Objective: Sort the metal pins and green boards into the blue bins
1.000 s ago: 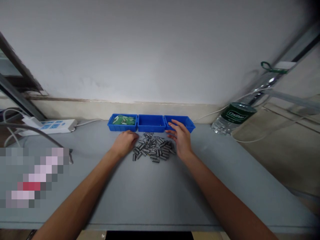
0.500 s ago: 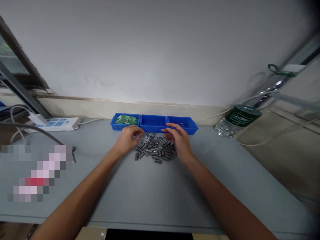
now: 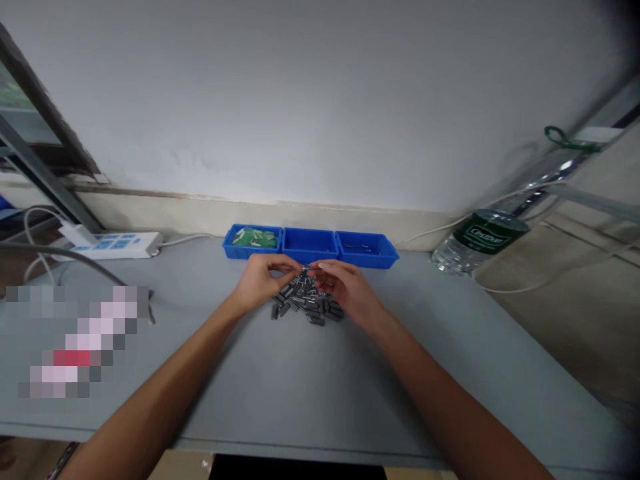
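Note:
A pile of small grey and silvery metal parts [image 3: 311,303] lies on the grey table. Over its back edge, my left hand [image 3: 265,279] pinches with thumb and forefinger at something tiny. My right hand [image 3: 345,287] meets it from the right, its fingertips closed close to the left ones; what it holds is too small to name. Just behind the hands stand three joined blue bins: the left bin [image 3: 231,251] holds green and whitish pieces, the middle bin [image 3: 309,255] shows mostly bare floor, and the right bin [image 3: 370,259] has a few thin metal pieces.
At the left are a white power strip [image 3: 145,245] with cables and a pixelated patch on the table [image 3: 300,400]. A large clear bottle with a green label [image 3: 483,235] lies at the back right, beside a white cable and a metal frame.
My right hand has moved left from the right bin, and my left hand has shifted slightly right, so their fingertips now meet above the pile. More thin pieces show in the right bin.

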A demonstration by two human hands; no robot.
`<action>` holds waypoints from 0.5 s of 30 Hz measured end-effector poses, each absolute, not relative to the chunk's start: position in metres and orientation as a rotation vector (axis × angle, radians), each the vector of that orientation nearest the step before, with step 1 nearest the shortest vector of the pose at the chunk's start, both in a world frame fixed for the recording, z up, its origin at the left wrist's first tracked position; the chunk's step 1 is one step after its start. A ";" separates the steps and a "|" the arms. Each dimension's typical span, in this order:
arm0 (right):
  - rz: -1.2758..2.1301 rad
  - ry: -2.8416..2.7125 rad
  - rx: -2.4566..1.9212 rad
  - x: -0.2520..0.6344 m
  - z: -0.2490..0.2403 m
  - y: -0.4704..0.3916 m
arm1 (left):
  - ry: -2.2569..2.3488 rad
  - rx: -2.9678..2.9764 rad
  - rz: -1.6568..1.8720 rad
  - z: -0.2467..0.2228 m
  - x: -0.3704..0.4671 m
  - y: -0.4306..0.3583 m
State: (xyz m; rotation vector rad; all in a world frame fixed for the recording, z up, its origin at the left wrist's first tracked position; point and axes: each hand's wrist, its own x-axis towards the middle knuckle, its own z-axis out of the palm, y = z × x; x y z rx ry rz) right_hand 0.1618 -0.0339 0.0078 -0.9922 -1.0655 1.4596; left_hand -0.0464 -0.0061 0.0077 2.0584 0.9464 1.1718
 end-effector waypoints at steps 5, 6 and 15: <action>1.227 -0.937 -1.091 0.172 0.005 -0.025 | 0.977 2.640 0.747 0.002 -0.059 0.001; 1.171 -0.881 -1.092 0.175 0.006 -0.023 | 0.979 2.696 0.669 0.001 -0.061 0.003; 1.050 -0.676 -1.095 0.188 0.005 -0.016 | 1.018 2.853 0.351 0.000 -0.065 0.007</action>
